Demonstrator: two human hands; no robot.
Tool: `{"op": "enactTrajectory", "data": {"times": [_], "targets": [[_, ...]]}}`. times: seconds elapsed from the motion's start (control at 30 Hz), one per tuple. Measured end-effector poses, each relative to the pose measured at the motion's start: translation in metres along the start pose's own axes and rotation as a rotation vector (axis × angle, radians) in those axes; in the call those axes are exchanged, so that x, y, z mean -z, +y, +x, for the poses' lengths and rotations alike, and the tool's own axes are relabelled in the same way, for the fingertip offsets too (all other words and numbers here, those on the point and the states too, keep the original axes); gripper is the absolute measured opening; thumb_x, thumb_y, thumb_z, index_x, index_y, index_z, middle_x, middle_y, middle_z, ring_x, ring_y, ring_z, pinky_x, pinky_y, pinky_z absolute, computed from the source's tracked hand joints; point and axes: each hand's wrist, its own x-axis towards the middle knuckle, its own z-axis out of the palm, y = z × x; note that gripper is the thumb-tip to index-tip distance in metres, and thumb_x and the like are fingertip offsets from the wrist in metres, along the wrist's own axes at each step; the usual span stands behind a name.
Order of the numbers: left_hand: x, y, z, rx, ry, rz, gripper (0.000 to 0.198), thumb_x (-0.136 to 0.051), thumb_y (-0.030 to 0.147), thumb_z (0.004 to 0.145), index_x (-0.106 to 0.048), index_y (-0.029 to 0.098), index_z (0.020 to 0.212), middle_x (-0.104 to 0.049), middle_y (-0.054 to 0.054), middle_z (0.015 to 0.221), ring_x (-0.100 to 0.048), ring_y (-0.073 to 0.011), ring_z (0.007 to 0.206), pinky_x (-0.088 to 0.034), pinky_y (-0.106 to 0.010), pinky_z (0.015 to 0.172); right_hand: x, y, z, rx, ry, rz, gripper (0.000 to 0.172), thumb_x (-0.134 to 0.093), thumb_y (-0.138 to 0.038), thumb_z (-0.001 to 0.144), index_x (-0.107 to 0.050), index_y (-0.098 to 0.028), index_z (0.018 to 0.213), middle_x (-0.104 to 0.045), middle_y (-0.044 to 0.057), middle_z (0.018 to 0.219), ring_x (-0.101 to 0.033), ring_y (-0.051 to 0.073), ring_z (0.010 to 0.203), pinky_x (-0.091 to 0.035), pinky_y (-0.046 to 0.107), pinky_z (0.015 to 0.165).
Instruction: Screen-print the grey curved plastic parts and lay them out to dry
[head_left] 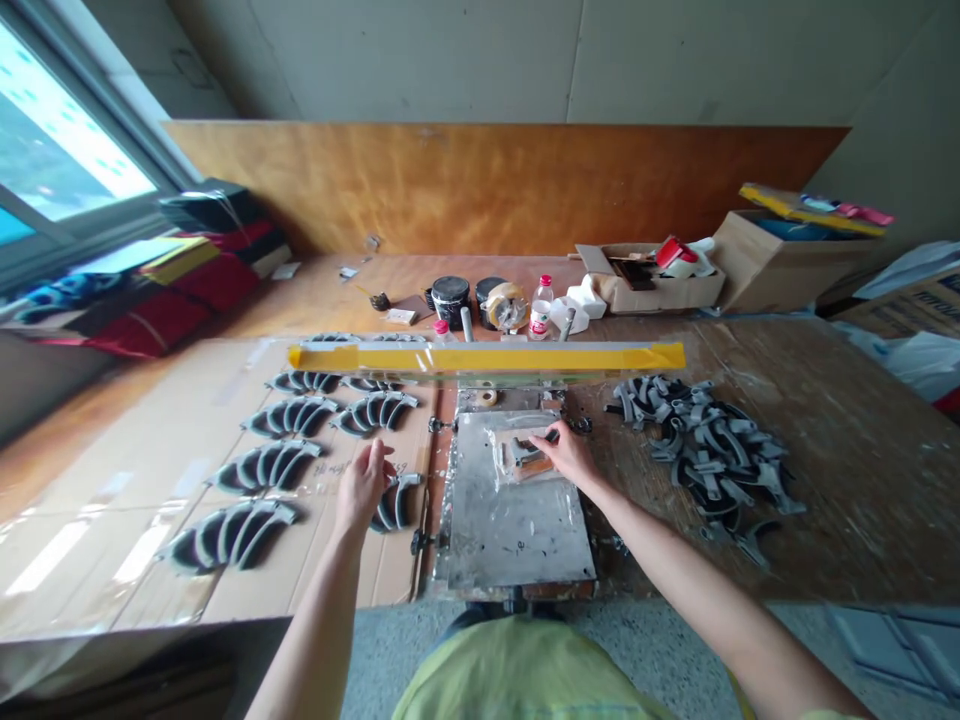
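My right hand pinches the end of a small grey curved part, which lies on a taped, clear-wrapped patch of the metal plate. Over the cardboard at the left, my left hand hovers with loosely bent fingers, and nothing shows in it. Beneath and beside it, grey curved pieces stand partly hidden by the hand. More such pieces lie in neat fanned groups along the cardboard. A loose heap of grey curved parts sits to the right of the plate.
A yellow-taped bar spans the bench beyond the plate. Behind it stand black tubs, a tape roll and a red-capped bottle. Cardboard boxes are at the back right, red bundles at the left.
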Motion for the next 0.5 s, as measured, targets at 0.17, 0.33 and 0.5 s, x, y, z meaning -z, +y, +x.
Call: {"op": "enactTrajectory", "data": {"times": [0.17, 0.33, 0.5], "targets": [[0.005, 0.055, -0.009, -0.108, 0.014, -0.184, 0.049, -0.044, 0.063, 0.088, -0.065, 0.019, 0.088, -0.059, 0.002, 0.057, -0.051, -0.0117, 0.049, -0.043, -0.022, 0.052, 0.018, -0.022, -0.018, 0.158, -0.002, -0.585, 0.055, -0.046, -0.067, 0.089, -0.064, -0.02, 0.111, -0.073, 0.012, 0.085, -0.07, 0.027, 0.085, -0.05, 0.034, 0.071], [0.01, 0.12, -0.012, -0.267, 0.101, -0.539, 0.045, -0.044, 0.06, 0.091, -0.061, 0.019, 0.092, -0.059, 0.003, 0.056, -0.049, -0.0102, 0.047, -0.042, -0.02, 0.049, 0.004, -0.023, -0.027, 0.625, 0.011, -0.639, 0.055, -0.05, -0.05, 0.094, -0.047, -0.024, 0.142, -0.059, 0.014, 0.136, -0.049, 0.028, 0.13, -0.039, 0.043, 0.104], [0.006, 0.15, -0.011, -0.316, -0.055, -0.673, 0.055, -0.039, 0.062, 0.091, -0.054, 0.018, 0.061, -0.058, -0.002, 0.055, -0.05, -0.0101, 0.047, -0.043, -0.021, 0.047, -0.024, -0.01, -0.019, 0.818, -0.182, -0.577, 0.061, -0.061, -0.042, 0.09, -0.044, -0.024, 0.145, -0.042, 0.009, 0.152, -0.034, 0.026, 0.143, -0.024, 0.049, 0.118]]}}
